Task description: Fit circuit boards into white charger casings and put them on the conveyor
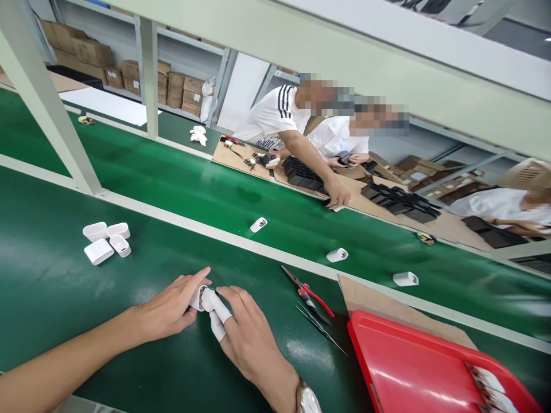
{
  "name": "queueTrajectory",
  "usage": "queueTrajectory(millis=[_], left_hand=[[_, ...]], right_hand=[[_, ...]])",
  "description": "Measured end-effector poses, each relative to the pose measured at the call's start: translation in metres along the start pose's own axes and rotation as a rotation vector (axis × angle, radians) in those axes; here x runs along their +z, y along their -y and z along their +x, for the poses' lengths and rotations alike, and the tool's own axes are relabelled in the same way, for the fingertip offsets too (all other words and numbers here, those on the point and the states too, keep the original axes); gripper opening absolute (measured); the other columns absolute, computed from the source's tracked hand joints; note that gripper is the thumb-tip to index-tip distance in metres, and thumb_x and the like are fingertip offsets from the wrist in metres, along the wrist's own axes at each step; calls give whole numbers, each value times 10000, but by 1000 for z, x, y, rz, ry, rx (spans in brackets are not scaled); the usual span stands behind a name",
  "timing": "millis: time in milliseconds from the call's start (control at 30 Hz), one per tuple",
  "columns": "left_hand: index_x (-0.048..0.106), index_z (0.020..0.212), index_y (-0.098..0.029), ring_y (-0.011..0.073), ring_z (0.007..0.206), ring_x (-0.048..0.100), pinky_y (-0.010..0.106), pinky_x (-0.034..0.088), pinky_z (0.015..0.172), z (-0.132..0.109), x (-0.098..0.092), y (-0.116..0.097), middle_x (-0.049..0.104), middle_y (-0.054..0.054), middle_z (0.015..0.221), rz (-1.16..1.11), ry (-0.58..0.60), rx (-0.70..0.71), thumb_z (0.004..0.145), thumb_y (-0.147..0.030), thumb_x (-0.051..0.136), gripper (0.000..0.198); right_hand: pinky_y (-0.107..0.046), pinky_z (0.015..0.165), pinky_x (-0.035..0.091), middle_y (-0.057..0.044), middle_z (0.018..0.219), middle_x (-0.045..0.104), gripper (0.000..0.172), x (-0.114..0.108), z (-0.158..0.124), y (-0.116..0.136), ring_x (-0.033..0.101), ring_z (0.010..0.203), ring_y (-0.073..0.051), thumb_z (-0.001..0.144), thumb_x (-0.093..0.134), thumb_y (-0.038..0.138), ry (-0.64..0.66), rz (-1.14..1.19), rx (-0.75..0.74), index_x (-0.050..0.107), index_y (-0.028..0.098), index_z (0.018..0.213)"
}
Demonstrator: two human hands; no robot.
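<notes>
A small white plastic housing (pixel 197 299), its open end turned to the right, is in the grip of my left hand (pixel 172 304). Something dark and reddish shows inside the opening, too small to name. My right hand (pixel 249 330), with white finger cots on its thumb and a finger, presses its closed fingertips at that opening; whatever they pinch is hidden. On the green bench to the left stand several similar white housings (pixel 99 251). Red-and-black long-nose pliers (pixel 306 292) and metal tweezers (pixel 319 327) lie right of my right hand.
A red tray (pixel 413 367) holding white-and-dark parts stands at the lower right on brown cardboard (pixel 387 307). Beyond a pale rail (pixel 181 221), white housings (pixel 338 254) lie on the green conveyor belt (pixel 206 195). Co-workers sit opposite; one person's hand (pixel 337 192) reaches to the belt edge.
</notes>
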State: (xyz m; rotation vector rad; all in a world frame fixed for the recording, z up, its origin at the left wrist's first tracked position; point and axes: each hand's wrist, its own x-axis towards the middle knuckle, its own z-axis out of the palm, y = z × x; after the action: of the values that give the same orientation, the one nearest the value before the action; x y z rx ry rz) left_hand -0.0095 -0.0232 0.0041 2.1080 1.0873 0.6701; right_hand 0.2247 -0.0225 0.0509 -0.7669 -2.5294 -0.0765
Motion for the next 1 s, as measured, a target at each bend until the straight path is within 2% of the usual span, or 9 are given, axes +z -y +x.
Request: queueTrajectory(millis=[100,233,567,800,867,900,1000], left_hand=[[-16,1666,-319,308,1343,582,551,481,1134,1,-1,-1,568,131,1510,-2,4,13,940,-70,490,919],[-23,1660,-337,307,1348,560,555,479,1122,1,-2,-1,559,121,1516,-8,27,9,945,-68,488,919],[-22,1668,-363,324,1342,464,573,442,1095,3,-4,-2,530,121,1516,1,37,28,890,10,487,1002],[3,1678,-351,311,1338,475,548,455,1105,3,-4,-5,543,122,1502,-31,52,32,907,-3,496,979],[30,1681,-344,305,1333,497,532,470,1109,2,-4,-4,537,124,1502,-51,66,18,912,-14,508,963],[46,1683,-337,301,1334,511,516,482,1108,2,-4,-3,534,125,1502,-68,70,5,913,-23,518,956],[69,1693,-319,285,1343,557,455,515,1103,0,-6,0,531,123,1522,-122,84,-36,934,-72,546,929]], right_hand=[[-515,906,623,-205,1253,585,181,-1,2,0,541,1138,-329,935,527,15,2,-10,-12,632,110,1049],[-529,905,622,-203,1254,575,197,1,1,0,541,1138,-332,906,526,-3,9,-9,-17,623,130,1015],[-538,947,589,-182,1324,539,223,6,-11,-4,533,1183,-346,906,587,31,51,88,40,615,157,1088],[-533,888,607,-203,1229,572,128,5,-4,1,546,1124,-346,905,558,26,54,58,23,610,142,919],[-508,875,621,-194,1200,596,135,2,-1,2,568,1103,-332,930,550,46,79,77,55,631,137,986],[-496,883,627,-189,1209,605,173,1,-1,2,579,1106,-324,945,555,64,97,102,82,637,130,1083],[-494,961,628,-190,1321,601,407,-2,-2,0,591,1193,-316,985,580,121,118,162,147,538,127,1390]])
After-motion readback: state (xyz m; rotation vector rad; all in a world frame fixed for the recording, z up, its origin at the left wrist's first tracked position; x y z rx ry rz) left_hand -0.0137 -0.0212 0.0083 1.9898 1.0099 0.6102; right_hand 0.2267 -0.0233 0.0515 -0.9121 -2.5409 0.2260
